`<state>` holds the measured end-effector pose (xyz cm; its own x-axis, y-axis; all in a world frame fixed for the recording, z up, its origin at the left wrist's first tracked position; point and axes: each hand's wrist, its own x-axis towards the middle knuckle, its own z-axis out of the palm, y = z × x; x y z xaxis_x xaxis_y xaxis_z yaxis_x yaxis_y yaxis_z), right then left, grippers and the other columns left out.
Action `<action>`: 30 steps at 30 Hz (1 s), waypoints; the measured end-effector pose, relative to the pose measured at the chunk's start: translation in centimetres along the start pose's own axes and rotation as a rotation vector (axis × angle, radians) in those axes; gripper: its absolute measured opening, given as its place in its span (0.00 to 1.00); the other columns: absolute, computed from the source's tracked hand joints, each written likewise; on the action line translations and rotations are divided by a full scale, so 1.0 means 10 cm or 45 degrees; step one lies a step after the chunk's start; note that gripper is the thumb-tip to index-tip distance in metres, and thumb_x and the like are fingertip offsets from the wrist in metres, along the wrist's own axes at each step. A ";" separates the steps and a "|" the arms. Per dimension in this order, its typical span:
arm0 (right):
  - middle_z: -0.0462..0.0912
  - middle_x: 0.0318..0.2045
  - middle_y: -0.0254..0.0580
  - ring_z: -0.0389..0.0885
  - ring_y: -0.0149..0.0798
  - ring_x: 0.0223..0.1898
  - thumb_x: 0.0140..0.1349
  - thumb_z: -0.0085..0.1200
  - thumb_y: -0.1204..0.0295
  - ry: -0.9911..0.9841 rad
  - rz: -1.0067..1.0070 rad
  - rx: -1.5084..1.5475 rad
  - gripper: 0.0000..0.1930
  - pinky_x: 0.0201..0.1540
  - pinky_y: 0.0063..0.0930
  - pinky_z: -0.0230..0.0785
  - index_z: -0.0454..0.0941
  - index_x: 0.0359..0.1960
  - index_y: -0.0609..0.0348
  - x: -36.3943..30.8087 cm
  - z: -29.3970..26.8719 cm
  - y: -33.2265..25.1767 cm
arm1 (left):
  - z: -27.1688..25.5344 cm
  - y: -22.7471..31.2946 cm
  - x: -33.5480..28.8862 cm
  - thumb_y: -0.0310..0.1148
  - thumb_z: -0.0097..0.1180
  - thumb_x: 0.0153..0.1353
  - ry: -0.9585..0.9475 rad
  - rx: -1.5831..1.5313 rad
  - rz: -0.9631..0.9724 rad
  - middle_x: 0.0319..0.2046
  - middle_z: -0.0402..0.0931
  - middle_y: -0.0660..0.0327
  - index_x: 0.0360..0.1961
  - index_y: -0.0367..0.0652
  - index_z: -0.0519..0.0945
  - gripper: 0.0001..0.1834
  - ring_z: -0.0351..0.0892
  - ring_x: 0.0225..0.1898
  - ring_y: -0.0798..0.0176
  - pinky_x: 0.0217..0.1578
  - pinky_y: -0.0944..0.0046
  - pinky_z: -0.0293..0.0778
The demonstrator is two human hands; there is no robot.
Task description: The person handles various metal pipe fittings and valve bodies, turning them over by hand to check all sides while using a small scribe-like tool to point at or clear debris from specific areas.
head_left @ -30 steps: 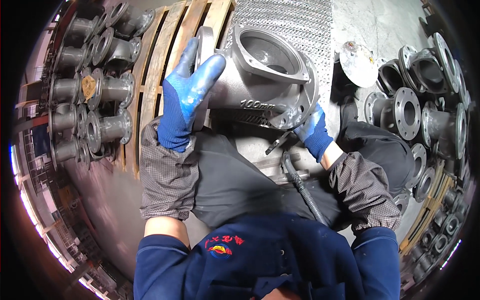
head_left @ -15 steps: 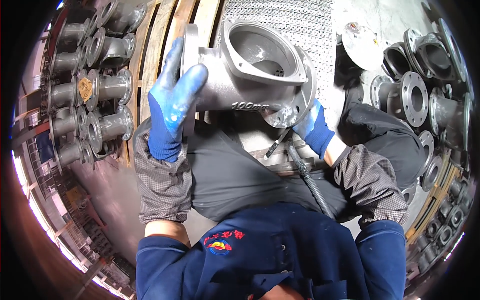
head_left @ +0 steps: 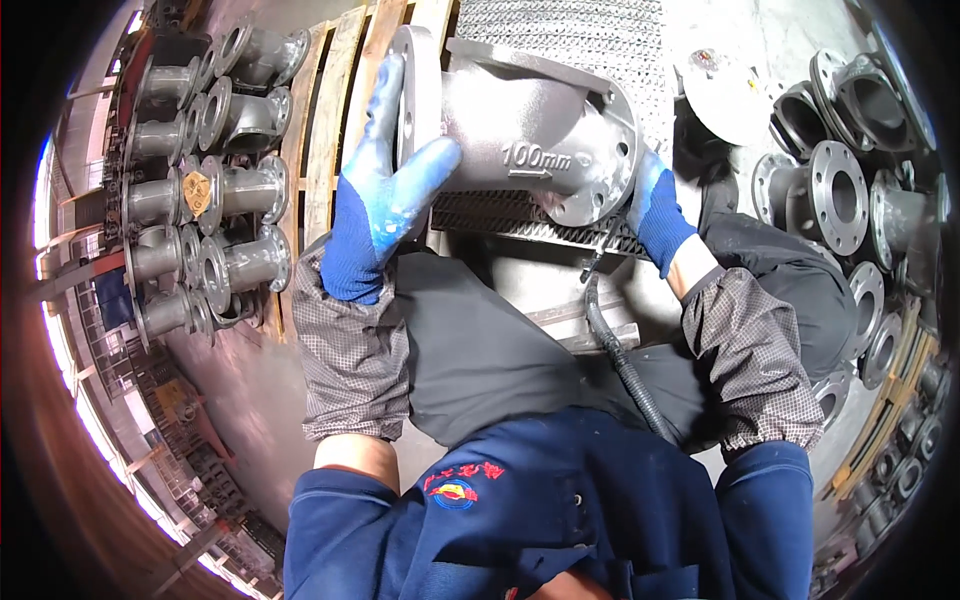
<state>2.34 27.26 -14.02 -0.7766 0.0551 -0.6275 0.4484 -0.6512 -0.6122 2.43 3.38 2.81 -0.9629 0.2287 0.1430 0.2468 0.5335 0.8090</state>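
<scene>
A grey cast-metal valve body [head_left: 530, 125] with round bolt flanges lies on its side in front of me. Its wide upper opening faces away, so only the edge of that rim shows. My left hand [head_left: 395, 190], in a blue glove, grips the left flange, with the thumb on the near side and fingers along its outer face. My right hand [head_left: 655, 205], gloved too, holds the right flange; its fingers are partly hidden behind the metal. A black corrugated hose [head_left: 625, 365] with a thin dark end piece rises beside the right flange.
A perforated metal grate [head_left: 560, 30] lies under and beyond the valve body. Wooden pallet slats [head_left: 325, 100] are left of it. Flanged castings [head_left: 245, 190] stand stacked at the left, and more castings [head_left: 838, 195] at the right. A pale round disc [head_left: 725, 100] sits beyond my right knee.
The valve body has rolled away from me, so its wide opening no longer faces up. Both hands have moved slightly right with it, and the hose end has shifted right.
</scene>
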 end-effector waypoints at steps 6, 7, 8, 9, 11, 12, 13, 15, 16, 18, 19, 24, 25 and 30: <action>0.79 0.37 0.42 0.79 0.38 0.37 0.66 0.38 0.64 0.100 0.161 -0.045 0.15 0.42 0.35 0.74 0.73 0.45 0.58 -0.07 0.06 -0.13 | 0.10 -0.04 0.03 0.32 0.56 0.54 0.162 0.269 0.066 0.61 0.58 0.41 0.59 0.39 0.64 0.30 0.59 0.63 0.47 0.60 0.60 0.57; 0.79 0.37 0.42 0.79 0.38 0.36 0.66 0.38 0.63 0.112 0.167 0.003 0.15 0.39 0.34 0.75 0.73 0.44 0.58 -0.09 0.14 -0.17 | 0.03 -0.14 0.07 0.30 0.56 0.55 0.134 0.617 0.343 0.60 0.59 0.40 0.57 0.42 0.67 0.27 0.62 0.61 0.44 0.58 0.59 0.61; 0.79 0.37 0.41 0.79 0.38 0.35 0.66 0.39 0.63 0.093 0.160 0.016 0.15 0.38 0.33 0.75 0.73 0.45 0.58 -0.08 0.16 -0.17 | 0.01 -0.24 0.12 0.26 0.54 0.55 0.146 0.689 0.523 0.58 0.61 0.38 0.53 0.46 0.70 0.22 0.65 0.57 0.39 0.54 0.57 0.66; 0.79 0.37 0.41 0.80 0.38 0.35 0.65 0.39 0.63 0.085 0.143 0.028 0.15 0.37 0.33 0.76 0.73 0.45 0.57 -0.08 0.17 -0.20 | 0.03 -0.25 0.21 0.23 0.53 0.56 0.167 0.753 0.711 0.56 0.63 0.36 0.50 0.50 0.73 0.19 0.69 0.54 0.35 0.50 0.55 0.71; 0.79 0.33 0.37 0.78 0.32 0.28 0.65 0.40 0.63 0.083 0.060 0.115 0.13 0.27 0.24 0.73 0.74 0.41 0.55 -0.12 0.20 -0.22 | 0.03 -0.24 0.33 0.22 0.51 0.55 0.131 0.681 0.739 0.55 0.64 0.35 0.51 0.50 0.73 0.21 0.68 0.54 0.35 0.50 0.54 0.71; 0.78 0.31 0.36 0.75 0.30 0.26 0.65 0.40 0.63 0.117 0.082 0.043 0.12 0.25 0.22 0.71 0.74 0.39 0.55 -0.12 0.18 -0.20 | 0.03 -0.21 0.38 0.21 0.51 0.55 0.110 0.649 0.749 0.55 0.64 0.35 0.52 0.49 0.73 0.22 0.68 0.55 0.35 0.50 0.54 0.71; 0.77 0.29 0.34 0.73 0.27 0.24 0.65 0.40 0.63 0.150 0.105 -0.029 0.12 0.23 0.20 0.69 0.74 0.37 0.54 -0.11 0.15 -0.17 | -0.05 -0.28 0.48 0.19 0.49 0.55 0.045 0.674 0.896 0.54 0.64 0.34 0.54 0.50 0.72 0.24 0.70 0.53 0.36 0.48 0.54 0.72; 0.71 0.22 0.30 0.63 0.22 0.18 0.66 0.41 0.62 0.175 0.194 -0.161 0.11 0.17 0.15 0.59 0.73 0.30 0.52 -0.15 0.16 -0.15 | -0.07 -0.33 0.58 0.20 0.45 0.57 0.137 0.800 0.910 0.56 0.63 0.35 0.57 0.50 0.70 0.25 0.71 0.52 0.36 0.47 0.56 0.73; 0.70 0.23 0.30 0.64 0.22 0.19 0.66 0.42 0.62 0.145 0.173 -0.307 0.11 0.19 0.14 0.64 0.73 0.33 0.53 -0.19 0.16 -0.11 | -0.09 -0.37 0.59 0.20 0.45 0.58 0.141 0.840 0.963 0.57 0.62 0.35 0.58 0.49 0.69 0.25 0.71 0.51 0.37 0.47 0.57 0.73; 0.72 0.27 0.30 0.66 0.22 0.21 0.66 0.42 0.61 0.105 0.181 -0.138 0.12 0.23 0.14 0.70 0.72 0.37 0.55 -0.13 0.13 0.05 | -0.11 -0.36 0.49 0.22 0.46 0.59 0.015 0.947 0.548 0.58 0.60 0.37 0.60 0.51 0.66 0.26 0.71 0.52 0.39 0.47 0.59 0.72; 0.72 0.29 0.31 0.68 0.24 0.23 0.67 0.42 0.60 0.055 0.193 -0.154 0.14 0.27 0.15 0.75 0.71 0.41 0.57 -0.11 0.11 0.04 | -0.03 -0.34 0.48 0.28 0.50 0.60 0.071 0.404 0.275 0.60 0.58 0.37 0.63 0.50 0.62 0.28 0.72 0.52 0.44 0.47 0.63 0.71; 0.73 0.30 0.34 0.69 0.25 0.23 0.67 0.41 0.60 -0.024 0.073 -0.074 0.16 0.28 0.17 0.73 0.71 0.41 0.60 -0.14 0.22 0.00 | -0.14 -0.40 0.36 0.46 0.56 0.59 0.154 0.468 0.294 0.53 0.68 0.43 0.65 0.31 0.52 0.42 0.72 0.49 0.63 0.51 0.70 0.65; 0.73 0.30 0.35 0.69 0.25 0.23 0.67 0.41 0.59 -0.073 0.019 -0.107 0.16 0.28 0.17 0.72 0.71 0.41 0.61 -0.12 0.17 0.00 | -0.09 -0.39 0.28 0.46 0.56 0.59 0.193 0.219 0.124 0.52 0.69 0.44 0.64 0.29 0.53 0.42 0.72 0.48 0.65 0.51 0.71 0.65; 0.74 0.29 0.30 0.70 0.24 0.26 0.66 0.43 0.61 -0.010 -0.079 -0.308 0.14 0.28 0.15 0.67 0.74 0.41 0.58 -0.35 0.19 -0.07 | -0.33 -0.40 0.01 0.30 0.50 0.62 0.107 0.780 0.645 0.53 0.67 0.37 0.60 0.41 0.67 0.23 0.69 0.56 0.47 0.55 0.61 0.65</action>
<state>3.93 26.08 -10.46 -0.8089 0.0831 -0.5821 0.4919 -0.4466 -0.7474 0.98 -1.39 1.45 -0.7165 0.5140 0.4716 0.6490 0.7390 0.1807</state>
